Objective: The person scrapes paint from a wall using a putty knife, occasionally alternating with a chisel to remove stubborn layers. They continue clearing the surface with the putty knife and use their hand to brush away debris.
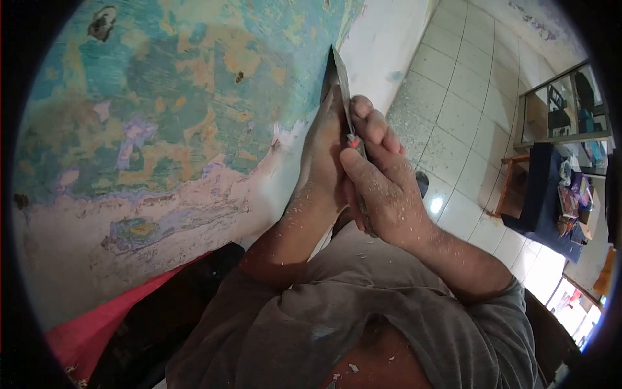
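A scraper with a flat metal blade (341, 78) points up and away, its tip close to the patchy painted wall (194, 97). My right hand (389, 188) is closed around the lower part of the scraper, thumb along its near side. A small red bit shows by that thumb. On the wall side, my left hand (322, 146) presses against the blade and grips it too; most of its fingers are hidden behind the metal. Pale flakes dot both hands and forearms.
The wall's turquoise paint is worn, with plaster bare below. Tiled floor (447, 97) with dust runs along the right. A glass cabinet (564, 107) and a dark-blue covered table (538, 194) bearing assorted items stand there. Red cloth (110, 311) lies at lower left.
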`<state>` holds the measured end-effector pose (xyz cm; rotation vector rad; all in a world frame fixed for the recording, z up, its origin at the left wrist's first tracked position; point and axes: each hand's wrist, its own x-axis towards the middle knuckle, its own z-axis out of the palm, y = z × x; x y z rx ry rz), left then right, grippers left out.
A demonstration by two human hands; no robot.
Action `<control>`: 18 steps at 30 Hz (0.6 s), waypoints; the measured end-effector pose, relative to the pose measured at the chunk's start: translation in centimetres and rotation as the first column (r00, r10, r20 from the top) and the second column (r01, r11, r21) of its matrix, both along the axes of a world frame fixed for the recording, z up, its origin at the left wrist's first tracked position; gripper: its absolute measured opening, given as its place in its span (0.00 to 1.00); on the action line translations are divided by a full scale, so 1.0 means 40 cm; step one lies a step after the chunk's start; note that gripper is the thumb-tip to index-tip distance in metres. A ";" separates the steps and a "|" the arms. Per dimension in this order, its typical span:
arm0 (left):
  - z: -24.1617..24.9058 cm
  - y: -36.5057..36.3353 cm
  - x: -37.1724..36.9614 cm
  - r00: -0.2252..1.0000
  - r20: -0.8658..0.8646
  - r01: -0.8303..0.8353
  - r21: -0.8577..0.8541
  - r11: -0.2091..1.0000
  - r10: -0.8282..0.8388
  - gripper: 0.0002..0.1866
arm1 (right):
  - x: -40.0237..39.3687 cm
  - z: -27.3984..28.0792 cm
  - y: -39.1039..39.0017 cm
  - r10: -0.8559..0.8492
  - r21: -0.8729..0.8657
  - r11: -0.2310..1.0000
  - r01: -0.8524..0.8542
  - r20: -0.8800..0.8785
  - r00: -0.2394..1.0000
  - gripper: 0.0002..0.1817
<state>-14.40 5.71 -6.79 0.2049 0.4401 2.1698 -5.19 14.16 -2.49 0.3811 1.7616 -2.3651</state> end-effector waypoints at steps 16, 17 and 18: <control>0.044 -0.023 0.077 0.954 -0.299 -0.140 -0.473 0.870 -0.009 0.26 | 0.052 -0.077 0.012 0.148 0.562 0.772 0.298 -0.614 0.775 0.35; 0.012 -0.041 0.093 0.936 -0.352 -0.145 -0.393 0.908 -0.003 0.25 | 0.063 -0.048 0.013 0.113 0.468 0.862 0.196 -0.553 0.825 0.36; 0.018 -0.037 0.091 0.915 -0.403 -0.145 -0.308 0.940 0.009 0.25 | 0.065 -0.035 0.016 0.090 0.354 0.930 0.100 -0.483 0.871 0.37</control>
